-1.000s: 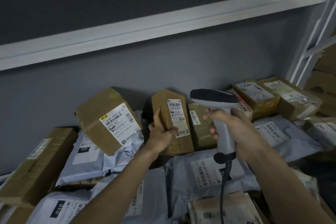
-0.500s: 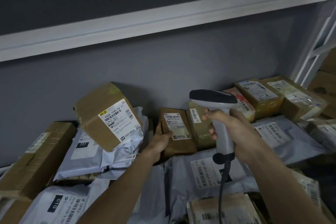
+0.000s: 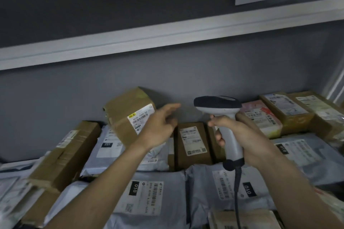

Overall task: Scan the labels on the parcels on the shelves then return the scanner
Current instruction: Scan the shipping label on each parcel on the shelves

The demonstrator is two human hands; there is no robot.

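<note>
On a shelf heaped with parcels, my right hand keeps its grip clamped on the scanner, which I should aim squarely at the small box label, while my left hand hovers, fingers apart.

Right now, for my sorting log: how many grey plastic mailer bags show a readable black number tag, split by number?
Grey plastic mailer bags with a black 010 tag: 3
Grey plastic mailer bag with a black 231 tag: 1
Total: 4
</note>
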